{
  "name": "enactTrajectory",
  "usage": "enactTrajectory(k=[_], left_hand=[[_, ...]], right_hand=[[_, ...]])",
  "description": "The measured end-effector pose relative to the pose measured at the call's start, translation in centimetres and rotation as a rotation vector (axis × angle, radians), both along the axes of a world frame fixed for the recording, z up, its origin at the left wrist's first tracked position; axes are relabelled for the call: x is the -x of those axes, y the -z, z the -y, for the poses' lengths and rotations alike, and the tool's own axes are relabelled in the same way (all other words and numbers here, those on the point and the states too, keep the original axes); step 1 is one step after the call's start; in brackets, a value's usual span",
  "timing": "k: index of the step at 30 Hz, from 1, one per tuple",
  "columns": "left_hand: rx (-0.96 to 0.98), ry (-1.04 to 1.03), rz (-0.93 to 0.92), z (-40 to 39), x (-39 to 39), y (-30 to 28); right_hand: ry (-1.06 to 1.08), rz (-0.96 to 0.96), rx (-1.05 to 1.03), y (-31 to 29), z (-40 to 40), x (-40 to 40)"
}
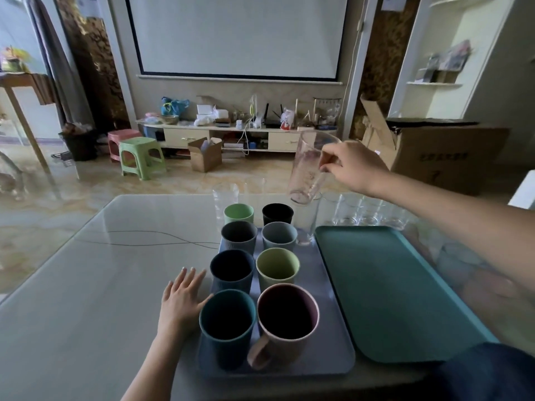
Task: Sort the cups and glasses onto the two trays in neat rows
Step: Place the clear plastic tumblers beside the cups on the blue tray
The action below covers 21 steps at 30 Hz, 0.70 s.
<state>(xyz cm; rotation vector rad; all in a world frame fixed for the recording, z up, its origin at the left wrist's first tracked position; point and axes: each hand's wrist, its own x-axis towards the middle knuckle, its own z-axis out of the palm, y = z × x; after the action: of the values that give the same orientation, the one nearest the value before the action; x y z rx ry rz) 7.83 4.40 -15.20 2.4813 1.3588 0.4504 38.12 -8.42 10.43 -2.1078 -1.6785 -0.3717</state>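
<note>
Right of centre in the upper half of the frame, the right hand (354, 166) grips a tall clear glass (311, 166), tilted and lifted above the desk (86, 285). At lower centre, the left hand (181, 299) lies flat with straight fingers on the desk, touching the left edge of the lavender tray (333, 342). That tray carries coloured cups in two rows, a pink mug (285, 322) nearest. Just beside it, to the right, lies a teal tray (390, 285). More clear glasses (362, 209) stand on the desk above the teal tray.
</note>
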Motion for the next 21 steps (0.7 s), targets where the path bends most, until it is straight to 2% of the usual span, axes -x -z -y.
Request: enactTrajectory(k=[8, 13, 21], left_hand=[[-0.008, 0.000, 0.055, 0.4, 0.3, 0.1], [-0.012, -0.025, 0.052, 0.0, -0.1, 0.2], [-0.019, -0.030, 0.046, 0.0, -0.2, 0.1]], right_hand=[[0.028, 0.024, 0.192, 4.9, 4.4, 0.0], [0.065, -0.014, 0.299, 8.1, 3.8, -0.6], [0.078, -0.082, 0.346, 11.0, 2.2, -0.8]])
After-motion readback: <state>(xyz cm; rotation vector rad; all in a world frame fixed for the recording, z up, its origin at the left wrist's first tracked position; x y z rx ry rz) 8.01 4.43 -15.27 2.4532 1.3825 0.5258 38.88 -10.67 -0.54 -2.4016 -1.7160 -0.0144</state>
